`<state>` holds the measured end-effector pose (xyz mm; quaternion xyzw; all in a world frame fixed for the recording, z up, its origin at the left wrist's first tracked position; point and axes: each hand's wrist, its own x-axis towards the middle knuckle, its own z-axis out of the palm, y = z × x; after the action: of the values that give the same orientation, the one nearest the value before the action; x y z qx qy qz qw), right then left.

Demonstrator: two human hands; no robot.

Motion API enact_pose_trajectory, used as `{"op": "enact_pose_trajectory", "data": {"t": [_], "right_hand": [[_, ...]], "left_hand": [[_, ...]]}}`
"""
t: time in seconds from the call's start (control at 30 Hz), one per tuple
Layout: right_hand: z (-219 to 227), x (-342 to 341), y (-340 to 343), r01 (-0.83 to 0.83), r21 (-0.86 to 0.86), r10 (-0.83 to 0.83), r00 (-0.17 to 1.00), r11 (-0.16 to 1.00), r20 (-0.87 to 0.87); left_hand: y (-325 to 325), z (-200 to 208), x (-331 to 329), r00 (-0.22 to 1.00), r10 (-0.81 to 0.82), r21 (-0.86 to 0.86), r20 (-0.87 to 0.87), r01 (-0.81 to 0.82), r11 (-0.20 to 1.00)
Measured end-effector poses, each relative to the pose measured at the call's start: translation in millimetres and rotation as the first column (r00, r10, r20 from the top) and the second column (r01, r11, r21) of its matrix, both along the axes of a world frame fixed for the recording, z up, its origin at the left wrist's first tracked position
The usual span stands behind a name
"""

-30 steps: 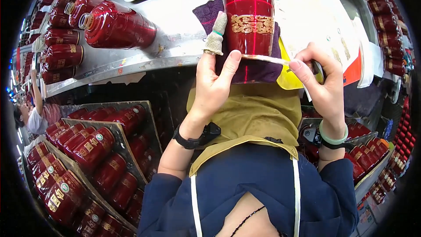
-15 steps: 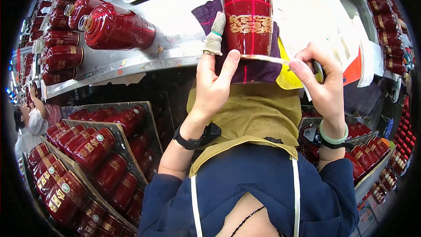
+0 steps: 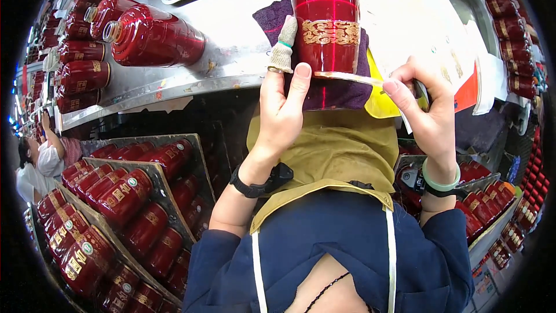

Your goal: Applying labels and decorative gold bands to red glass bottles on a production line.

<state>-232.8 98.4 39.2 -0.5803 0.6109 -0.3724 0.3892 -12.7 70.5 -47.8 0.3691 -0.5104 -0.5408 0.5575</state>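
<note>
A glossy dark-red bottle (image 3: 327, 8) with a gold scroll band lies on a folded purple cloth (image 3: 339, 94), its base toward me. Red guide lines of light cross on it. My left hand (image 3: 282, 95) rests at its left side, finger and thumb stretched up and apart. A cloth finger sleeve (image 3: 282, 51) covers one finger, and the thumb tip is by the bottle's base. My right hand (image 3: 425, 101) pinches the right end of a thin pale-gold strip (image 3: 350, 76) running along the base edge. Something dark, partly hidden, sits within the right hand's curled fingers.
Two red bottles (image 3: 156, 37) lie on the metal table (image 3: 229, 40) at left. White sheets (image 3: 405, 11) and a yellow piece (image 3: 379, 101) lie at right. Racks of red bottles (image 3: 124, 194) stand below on both sides. Another person (image 3: 43, 159) is at far left.
My left thumb has shifted slightly left, away from the strip's left end. My right hand and the bottle have hardly moved. The person at far left has moved slightly.
</note>
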Motion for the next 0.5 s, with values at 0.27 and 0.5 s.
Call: {"op": "enact_pose_trajectory", "data": {"t": [0.27, 0.5], "right_hand": [[-1.0, -1.3, -1.8, -0.032, -0.003, 0.032, 0.999, 0.999, 0.017], [-2.6, -3.6, -2.3, -0.034, 0.012, 0.033, 0.999, 0.999, 0.003]], "left_hand": [[0.2, -2.2, -1.2, 0.997, 0.027, -0.041, 0.078, -0.024, 0.999], [0.4, 4.1, -1.6, 0.991, 0.016, -0.016, 0.136, -0.014, 1.0]]}}
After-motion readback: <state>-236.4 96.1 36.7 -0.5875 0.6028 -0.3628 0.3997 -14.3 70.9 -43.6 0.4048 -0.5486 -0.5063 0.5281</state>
